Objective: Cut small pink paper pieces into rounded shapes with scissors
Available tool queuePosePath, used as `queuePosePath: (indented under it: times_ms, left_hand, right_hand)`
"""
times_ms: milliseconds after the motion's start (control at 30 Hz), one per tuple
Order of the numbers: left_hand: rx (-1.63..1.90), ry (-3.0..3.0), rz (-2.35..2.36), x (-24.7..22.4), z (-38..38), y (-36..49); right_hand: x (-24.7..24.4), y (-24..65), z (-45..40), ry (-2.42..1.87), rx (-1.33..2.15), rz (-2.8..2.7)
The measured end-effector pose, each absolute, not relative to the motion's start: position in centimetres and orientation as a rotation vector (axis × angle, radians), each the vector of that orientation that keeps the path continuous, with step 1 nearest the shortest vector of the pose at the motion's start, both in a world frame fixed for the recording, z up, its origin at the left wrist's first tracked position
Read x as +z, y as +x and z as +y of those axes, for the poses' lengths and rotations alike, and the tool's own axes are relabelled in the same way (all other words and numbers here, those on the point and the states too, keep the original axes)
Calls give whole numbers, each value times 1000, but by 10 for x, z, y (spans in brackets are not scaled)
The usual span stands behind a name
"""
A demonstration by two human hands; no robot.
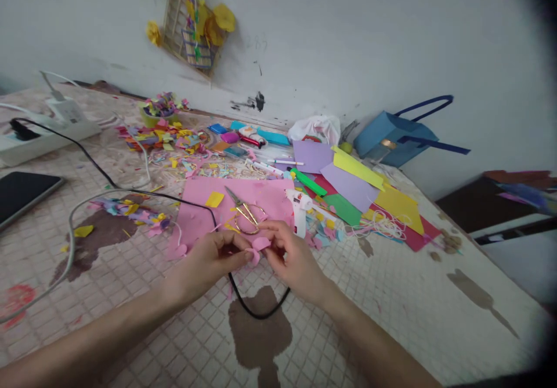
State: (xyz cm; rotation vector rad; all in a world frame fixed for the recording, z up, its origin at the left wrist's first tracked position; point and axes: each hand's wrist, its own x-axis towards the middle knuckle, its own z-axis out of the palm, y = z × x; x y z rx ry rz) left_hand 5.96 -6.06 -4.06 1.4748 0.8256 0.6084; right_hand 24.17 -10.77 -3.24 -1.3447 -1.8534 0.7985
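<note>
Between my two hands is a small pink paper flower (256, 249) with rounded petals. My left hand (220, 254) pinches its left side, thumb and forefinger closed. The fingers of my right hand (289, 254) are closed on its right side. Just beyond my hands, gold-handled scissors (246, 214) lie with the blades pointing away to the left on a pink sheet (198, 196). A yellow paper square (214, 199) rests near the blade tips. The white glue gun (300, 211) sits right of the scissors, and its black cord (261, 316) loops under my hands.
Coloured paper sheets (352, 188) and white string (378, 224) lie to the right, before a blue bag (391, 138). Paper scraps (169, 138) spread at the back left around a bowl (159, 116). A power strip (47, 136), phone (26, 194) and white cable (72, 225) occupy the left.
</note>
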Motion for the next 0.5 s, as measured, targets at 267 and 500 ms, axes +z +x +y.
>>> queuePosePath:
  times_ms: [267,500]
  left_hand:
    - [588,1687,859,-34,-70,61]
    - [619,1396,849,-43,-61,60]
  right_hand:
    - [-29,239,-112,-1456,777,-2025]
    - [-36,236,-112,-1221,1214,-1557]
